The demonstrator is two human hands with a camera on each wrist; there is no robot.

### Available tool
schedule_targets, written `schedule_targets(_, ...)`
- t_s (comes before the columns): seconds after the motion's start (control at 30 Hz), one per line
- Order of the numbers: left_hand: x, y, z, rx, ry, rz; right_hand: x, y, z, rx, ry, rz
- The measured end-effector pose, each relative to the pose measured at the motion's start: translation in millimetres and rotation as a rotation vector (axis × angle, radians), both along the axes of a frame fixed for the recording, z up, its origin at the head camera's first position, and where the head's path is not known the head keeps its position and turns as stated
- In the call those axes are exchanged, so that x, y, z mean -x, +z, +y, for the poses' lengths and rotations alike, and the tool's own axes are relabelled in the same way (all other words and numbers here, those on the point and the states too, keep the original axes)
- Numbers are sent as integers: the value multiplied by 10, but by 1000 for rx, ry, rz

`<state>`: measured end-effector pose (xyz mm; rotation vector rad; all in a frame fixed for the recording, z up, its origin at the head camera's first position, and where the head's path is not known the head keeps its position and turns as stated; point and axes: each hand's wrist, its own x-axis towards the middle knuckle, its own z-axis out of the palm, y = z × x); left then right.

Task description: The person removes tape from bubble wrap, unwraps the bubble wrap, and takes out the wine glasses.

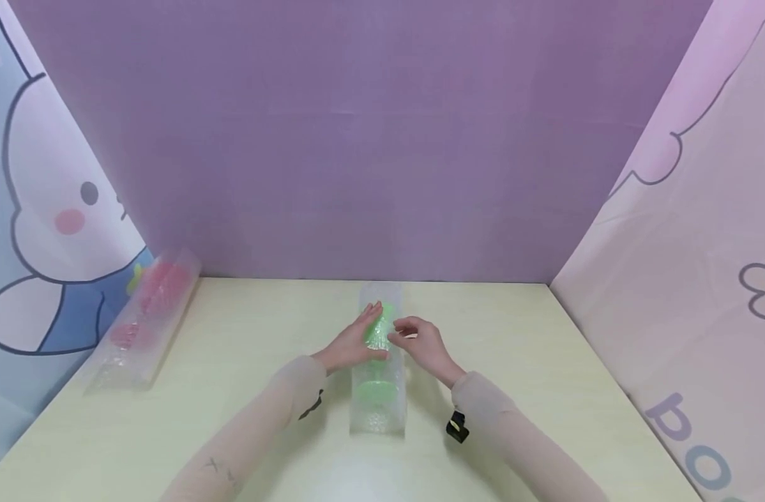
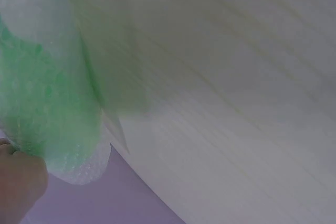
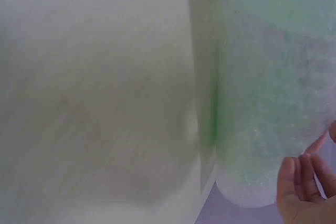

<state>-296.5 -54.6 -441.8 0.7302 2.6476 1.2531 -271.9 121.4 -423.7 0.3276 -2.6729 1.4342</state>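
At the left, a clear bubble-wrap packet (image 1: pixel 146 317) lies across the edge of the desk (image 1: pixel 231 446), against the printed cloth (image 1: pixel 74 237), with pinkish-red contents showing through. Dark marks (image 1: pixel 219 468) on the left sleeve (image 1: pixel 256 425) are too small to read. The left hand (image 1: pixel 355 343) rests on a translucent bubble-wrap pouch (image 1: pixel 377 411) mid-desk, its grip relaxed, fingers straight, thumb spread. Inside are green contents (image 1: pixel 377 392), their shape blurred. The right hand (image 1: pixel 422 345) bends its fingers at the pouch's right side; whether its grip pinches the film, I cannot tell. Far right, cloth lettering (image 1: pixel 708 467) seems to read "bo", cut off below.
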Motion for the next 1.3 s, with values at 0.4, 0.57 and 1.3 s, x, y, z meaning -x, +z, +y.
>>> schedule_targets(0.4, -21, -1, 7, 5, -14, 17, 185, -79, -146, -88, 50, 109)
schedule_targets(0.57, -16, 34, 8, 0, -22, 16, 193, -71, -111, -53, 52, 92)
schedule_targets(1.3, 22, -21, -14, -6, -27, 25, 209, -89, 3, 73, 78, 44)
